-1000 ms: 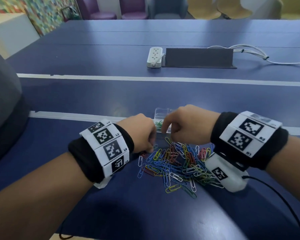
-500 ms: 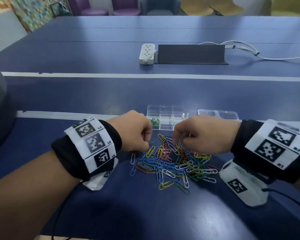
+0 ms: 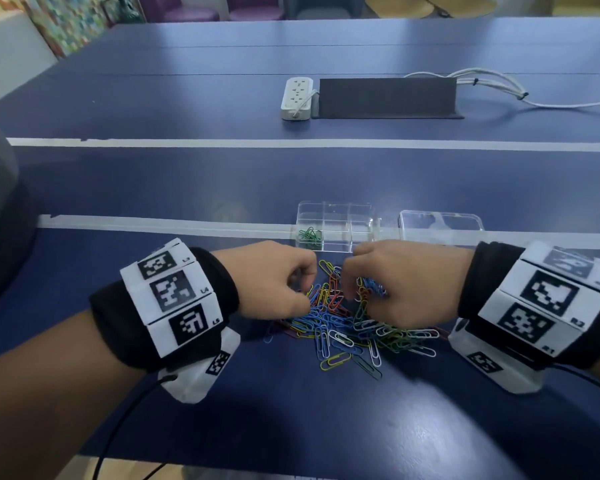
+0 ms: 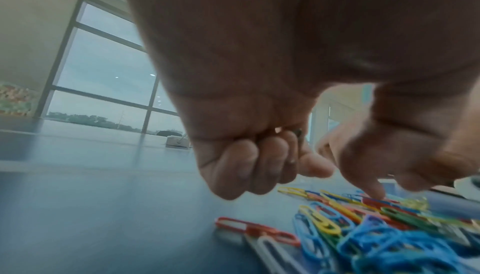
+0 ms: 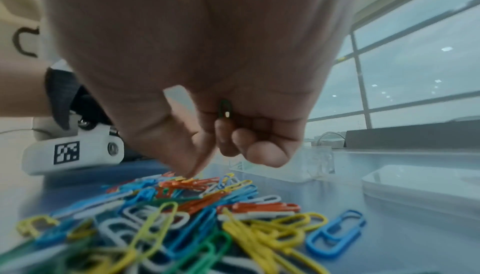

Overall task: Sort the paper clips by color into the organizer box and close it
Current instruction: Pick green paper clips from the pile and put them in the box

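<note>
- Head view: your left hand point(image 3: 274, 282) and right hand point(image 3: 400, 282) hung curled over the pile of paper clips point(image 3: 352, 329) near the table's point(image 3: 326, 181) near edge. The clear organizer box point(image 3: 335, 225) sat just beyond the pile, green clips point(image 3: 310, 235) in its near-left compartment, and its lid point(image 3: 440, 225) lay beside it to the right.
- Left wrist view: your left hand's fingers point(image 4: 241, 174) were curled into the palm, gripping something thin and dark; which colour of clip, I cannot tell.
- Right wrist view: your right hand point(image 5: 233, 135) held a green clip point(image 5: 225, 110) tucked under curled fingers, while its thumb tip point(image 5: 192, 167) touched the pile point(image 5: 182, 206).
</note>
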The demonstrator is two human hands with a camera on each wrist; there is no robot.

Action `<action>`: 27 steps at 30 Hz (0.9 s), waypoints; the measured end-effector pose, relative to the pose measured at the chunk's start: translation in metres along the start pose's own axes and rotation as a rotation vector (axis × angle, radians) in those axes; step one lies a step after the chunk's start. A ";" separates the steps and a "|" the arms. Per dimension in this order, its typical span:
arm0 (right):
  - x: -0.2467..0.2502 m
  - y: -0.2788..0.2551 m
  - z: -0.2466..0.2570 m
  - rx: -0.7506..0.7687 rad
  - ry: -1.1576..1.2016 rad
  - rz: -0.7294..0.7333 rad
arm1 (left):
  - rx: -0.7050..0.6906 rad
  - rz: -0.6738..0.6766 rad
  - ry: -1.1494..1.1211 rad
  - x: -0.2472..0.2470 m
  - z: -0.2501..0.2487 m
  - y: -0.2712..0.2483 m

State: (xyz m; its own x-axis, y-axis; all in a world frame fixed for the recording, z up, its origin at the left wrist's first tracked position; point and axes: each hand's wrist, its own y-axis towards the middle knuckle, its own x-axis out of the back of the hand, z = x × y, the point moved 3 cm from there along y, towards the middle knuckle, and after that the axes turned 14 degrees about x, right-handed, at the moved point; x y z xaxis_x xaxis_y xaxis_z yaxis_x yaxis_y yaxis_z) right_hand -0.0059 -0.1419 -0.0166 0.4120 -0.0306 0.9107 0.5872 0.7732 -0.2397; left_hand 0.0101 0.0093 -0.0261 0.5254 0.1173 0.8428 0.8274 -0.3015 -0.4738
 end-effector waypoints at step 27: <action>0.006 0.028 0.010 -0.029 -0.069 0.014 | 0.040 -0.192 0.215 0.008 0.002 0.009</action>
State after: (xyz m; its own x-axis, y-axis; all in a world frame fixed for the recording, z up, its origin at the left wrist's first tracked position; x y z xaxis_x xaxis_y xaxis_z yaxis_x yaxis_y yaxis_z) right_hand 0.0062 -0.1144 -0.0146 0.3719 0.0248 0.9279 0.6018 0.7547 -0.2614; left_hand 0.0223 0.0099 -0.0239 0.3078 -0.0362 0.9508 0.9170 -0.2550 -0.3066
